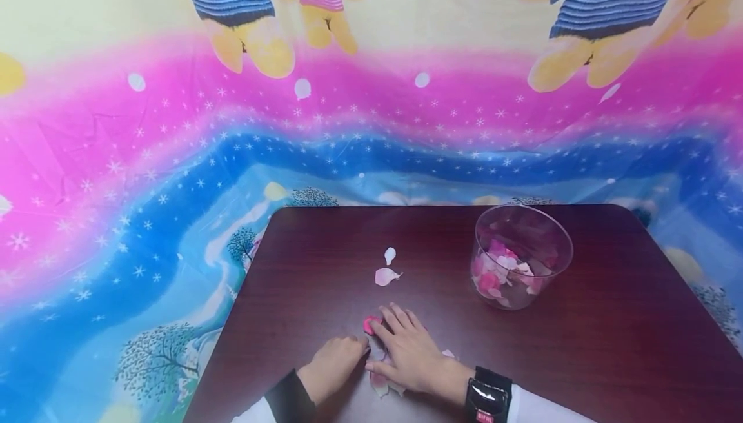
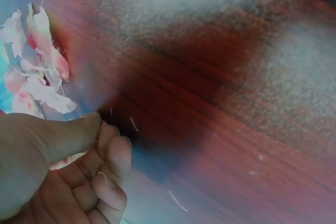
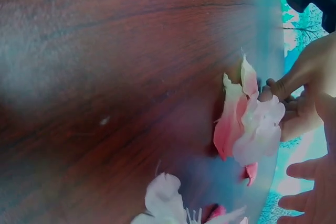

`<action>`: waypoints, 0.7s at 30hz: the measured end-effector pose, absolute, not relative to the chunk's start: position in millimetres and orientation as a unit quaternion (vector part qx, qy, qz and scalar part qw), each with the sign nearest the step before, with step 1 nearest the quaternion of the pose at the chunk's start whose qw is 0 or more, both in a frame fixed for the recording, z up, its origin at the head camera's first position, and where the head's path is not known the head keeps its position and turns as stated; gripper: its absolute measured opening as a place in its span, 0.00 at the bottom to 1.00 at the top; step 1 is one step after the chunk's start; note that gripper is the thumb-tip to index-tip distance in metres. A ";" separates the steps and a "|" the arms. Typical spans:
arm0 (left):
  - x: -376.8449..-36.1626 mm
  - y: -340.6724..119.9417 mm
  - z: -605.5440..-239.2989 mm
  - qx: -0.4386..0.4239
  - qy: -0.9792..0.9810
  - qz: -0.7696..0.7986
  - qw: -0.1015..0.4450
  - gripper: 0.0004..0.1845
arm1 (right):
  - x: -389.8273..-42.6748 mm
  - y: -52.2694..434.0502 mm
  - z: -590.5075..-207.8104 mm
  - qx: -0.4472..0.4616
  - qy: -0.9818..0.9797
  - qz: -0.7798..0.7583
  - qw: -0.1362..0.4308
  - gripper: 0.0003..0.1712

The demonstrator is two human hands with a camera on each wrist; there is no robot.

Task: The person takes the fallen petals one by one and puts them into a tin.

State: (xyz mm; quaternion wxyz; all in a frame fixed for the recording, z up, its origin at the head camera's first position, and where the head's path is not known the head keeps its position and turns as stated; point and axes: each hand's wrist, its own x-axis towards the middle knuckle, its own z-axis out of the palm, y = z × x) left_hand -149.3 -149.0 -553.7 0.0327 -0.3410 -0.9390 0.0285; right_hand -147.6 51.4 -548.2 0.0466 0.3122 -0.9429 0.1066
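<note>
My right hand [image 1: 412, 352] lies spread low over a small heap of rose petals [image 1: 380, 384], its thumb apart from the fingers. A bright pink petal [image 1: 371, 325] sits at its index fingertip. Close on its left, my left hand [image 1: 336, 362] has its fingers curled beside the heap. In the left wrist view, the left thumb [image 2: 73, 135] meets the index finger, and pale pink petals [image 2: 47, 93] lie beyond it. From the right wrist, a pink-and-cream petal [image 3: 230, 119] and whitish petals [image 3: 260, 132] show in front of the left fingertips.
A clear plastic tub [image 1: 522, 294] partly filled with pink and white petals stands at the right on the dark wooden table [image 1: 609, 345]. Two loose petals, a white one [image 1: 390, 255] and a pale pink one [image 1: 386, 276], lie ahead of the hands. A printed cloth [image 1: 371, 113] hangs behind.
</note>
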 end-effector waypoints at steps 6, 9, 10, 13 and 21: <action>-156.8 -151.3 -541.6 -0.353 -0.934 -0.009 0.048 0.08 | -156.7 56.4 -539.2 0.314 -0.938 0.124 0.079 0.41; -164.5 -151.2 -529.2 -0.355 -0.930 -0.024 0.094 0.08 | -163.9 59.3 -528.0 0.309 -0.939 0.127 0.085 0.41; -167.4 -150.9 -524.6 -0.353 -0.929 -0.026 0.110 0.09 | -166.3 60.3 -523.3 0.307 -0.939 0.126 0.086 0.41; -177.4 -149.4 -511.0 -0.344 -0.925 -0.038 0.157 0.08 | -174.2 62.6 -508.3 0.304 -0.939 0.129 0.095 0.41; -195.5 -142.9 -474.5 -0.346 -0.904 -0.023 0.249 0.08 | -192.7 63.2 -472.8 0.305 -0.936 0.107 0.136 0.42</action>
